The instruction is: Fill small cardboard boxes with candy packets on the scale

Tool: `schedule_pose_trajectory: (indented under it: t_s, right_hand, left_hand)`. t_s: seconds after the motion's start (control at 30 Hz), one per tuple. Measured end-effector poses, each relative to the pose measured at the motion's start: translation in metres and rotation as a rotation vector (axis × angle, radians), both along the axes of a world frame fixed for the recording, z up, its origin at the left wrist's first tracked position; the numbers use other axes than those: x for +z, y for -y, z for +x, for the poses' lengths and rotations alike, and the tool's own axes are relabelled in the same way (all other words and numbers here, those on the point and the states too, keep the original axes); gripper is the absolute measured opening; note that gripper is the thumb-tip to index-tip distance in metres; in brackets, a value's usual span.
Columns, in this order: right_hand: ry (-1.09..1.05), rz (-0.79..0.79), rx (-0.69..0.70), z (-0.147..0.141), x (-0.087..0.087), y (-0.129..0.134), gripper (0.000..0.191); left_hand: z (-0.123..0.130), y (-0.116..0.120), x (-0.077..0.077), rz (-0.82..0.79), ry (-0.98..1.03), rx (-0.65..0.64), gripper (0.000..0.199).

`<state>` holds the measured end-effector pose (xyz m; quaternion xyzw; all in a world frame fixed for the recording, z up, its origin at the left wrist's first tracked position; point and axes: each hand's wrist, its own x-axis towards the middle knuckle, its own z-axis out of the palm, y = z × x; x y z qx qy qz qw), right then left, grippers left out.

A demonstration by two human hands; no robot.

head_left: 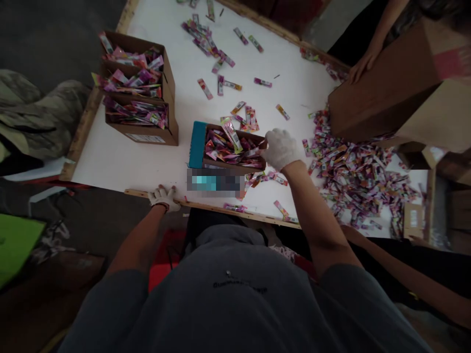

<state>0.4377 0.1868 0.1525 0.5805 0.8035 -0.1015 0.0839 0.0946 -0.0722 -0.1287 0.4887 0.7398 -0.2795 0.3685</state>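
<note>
A small brown cardboard box (253, 167) stands near the table's front edge, filled with colourful candy-like packets; one larger green-and-pink packet (231, 135) lies on top. The box rests on or against a teal object (197, 144), whose pixelated front panel (215, 183) cannot be read. My right hand (281, 148), in a white glove, is closed at the box's right end, its fingertips partly hidden over the rim. My gloved left hand (164, 197) lies on the wooden table edge with fingers spread, holding nothing.
Filled cardboard boxes (142, 137) stand in a row at the left. Loose packets (200, 34) are scattered over the white table (147, 164). At right, another person's hand (366, 63) touches a large carton (382, 83) beside a heap of packets (353, 171). Another person's arm (397, 267) reaches in below.
</note>
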Motion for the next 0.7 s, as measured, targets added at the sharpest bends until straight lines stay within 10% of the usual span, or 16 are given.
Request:
schedule_pose_trajectory:
  t_s: [0.47,0.7]
  right_hand:
    - [-0.134,-0.056,0.096,0.013,-0.038,-0.007,0.015]
    - [-0.249,0.304,-0.204,0.101,0.048,0.006,0.011]
  left_hand:
    - [-0.001,-0.003,0.0,-0.014,-0.013,0.03,0.135]
    - [0.0,-0.004,0.002,-0.052,-0.034,-0.011,0.133]
